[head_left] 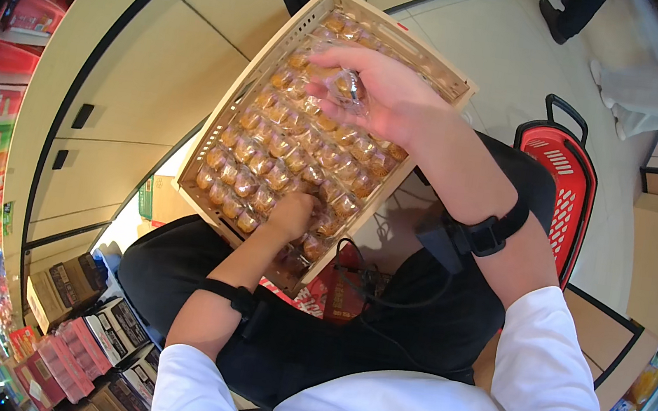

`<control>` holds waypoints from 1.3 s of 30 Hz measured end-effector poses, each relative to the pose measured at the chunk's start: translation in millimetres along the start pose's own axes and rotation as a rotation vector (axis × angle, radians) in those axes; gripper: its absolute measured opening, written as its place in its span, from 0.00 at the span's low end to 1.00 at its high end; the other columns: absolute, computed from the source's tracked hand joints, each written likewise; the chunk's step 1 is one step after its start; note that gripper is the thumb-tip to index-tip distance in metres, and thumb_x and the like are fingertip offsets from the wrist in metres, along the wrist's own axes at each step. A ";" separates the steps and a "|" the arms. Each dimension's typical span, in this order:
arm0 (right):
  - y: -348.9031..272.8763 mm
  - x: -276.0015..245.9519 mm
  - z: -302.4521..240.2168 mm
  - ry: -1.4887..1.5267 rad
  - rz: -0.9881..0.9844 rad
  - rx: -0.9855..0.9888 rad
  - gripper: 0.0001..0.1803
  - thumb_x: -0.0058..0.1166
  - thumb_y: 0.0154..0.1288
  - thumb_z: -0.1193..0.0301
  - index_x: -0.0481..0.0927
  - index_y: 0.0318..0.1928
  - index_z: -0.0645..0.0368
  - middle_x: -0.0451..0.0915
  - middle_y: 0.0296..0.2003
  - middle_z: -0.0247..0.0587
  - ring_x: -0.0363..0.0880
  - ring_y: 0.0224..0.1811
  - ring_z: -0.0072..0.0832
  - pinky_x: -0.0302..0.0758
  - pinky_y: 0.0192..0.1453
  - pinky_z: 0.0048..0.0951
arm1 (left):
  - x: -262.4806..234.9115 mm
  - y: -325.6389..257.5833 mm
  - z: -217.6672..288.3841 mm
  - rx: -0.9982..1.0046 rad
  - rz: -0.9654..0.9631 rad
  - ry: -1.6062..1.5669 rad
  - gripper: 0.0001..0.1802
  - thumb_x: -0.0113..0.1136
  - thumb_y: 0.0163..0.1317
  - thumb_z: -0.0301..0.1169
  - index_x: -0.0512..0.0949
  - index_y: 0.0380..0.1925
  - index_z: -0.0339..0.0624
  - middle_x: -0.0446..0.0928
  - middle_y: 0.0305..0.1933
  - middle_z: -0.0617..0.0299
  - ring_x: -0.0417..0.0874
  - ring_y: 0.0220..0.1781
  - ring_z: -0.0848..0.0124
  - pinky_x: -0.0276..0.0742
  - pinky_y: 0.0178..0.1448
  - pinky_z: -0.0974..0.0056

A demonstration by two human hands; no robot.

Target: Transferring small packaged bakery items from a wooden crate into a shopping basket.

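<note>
A pale slotted crate lies tilted across my lap, filled with rows of small round golden pastries in clear wrappers. Above its far part, my right hand is turned partly palm up and holds a wrapped pastry in its fingers. My left hand reaches into the near right part of the crate. Its fingers bend down around a wrapped pastry among the others; the fingertips are partly hidden. Each forearm wears a black strap with a small device.
Beyond my right knee stands a red shopping basket with a black handle. Beige cabinets run along the left, with shelves of packaged goods beyond. Boxes are stacked at lower left. A black cable crosses my lap. People's legs show at far right.
</note>
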State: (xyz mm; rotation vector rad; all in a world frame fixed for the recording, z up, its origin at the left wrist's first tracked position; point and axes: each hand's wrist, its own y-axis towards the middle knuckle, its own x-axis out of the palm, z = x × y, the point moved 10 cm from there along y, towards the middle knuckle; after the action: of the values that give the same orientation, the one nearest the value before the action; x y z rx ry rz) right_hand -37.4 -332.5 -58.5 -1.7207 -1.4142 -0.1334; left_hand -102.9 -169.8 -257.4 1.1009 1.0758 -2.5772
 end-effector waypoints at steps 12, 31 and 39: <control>0.0 2.8 -0.3 -0.004 -0.019 -0.032 0.15 0.56 0.60 0.70 0.72 0.46 0.60 0.75 0.37 0.44 0.77 0.39 0.26 0.76 0.31 0.21 | -22.0 -3.6 0.0 -0.102 0.172 0.005 0.20 0.60 0.51 0.30 0.74 0.46 0.37 0.74 0.48 0.41 0.79 0.47 0.49 0.77 0.50 0.53; -34.4 63.3 3.4 0.038 -0.653 0.100 0.26 0.34 0.71 0.51 0.66 0.59 0.55 0.73 0.51 0.55 0.80 0.24 0.27 0.58 0.08 0.12 | -5.9 -7.0 21.3 -0.097 -0.160 -0.160 0.24 0.55 0.59 0.51 0.79 0.45 0.45 0.80 0.42 0.48 0.80 0.45 0.52 0.75 0.50 0.56; -18.7 44.4 26.0 -0.936 -0.300 0.058 0.28 0.53 0.63 0.57 0.67 0.60 0.54 0.75 0.49 0.47 0.75 0.45 0.29 0.73 0.37 0.26 | -112.4 -30.4 24.3 -0.135 0.291 -1.581 0.24 0.39 0.68 0.49 0.70 0.43 0.38 0.78 0.35 0.50 0.83 0.37 0.58 0.77 0.39 0.61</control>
State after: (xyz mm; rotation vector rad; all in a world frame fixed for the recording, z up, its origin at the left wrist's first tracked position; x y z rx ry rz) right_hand -48.7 -282.8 -38.5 -1.5579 -2.3086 0.6240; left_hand -47.2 -179.5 -152.8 -0.7723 0.5036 -2.0432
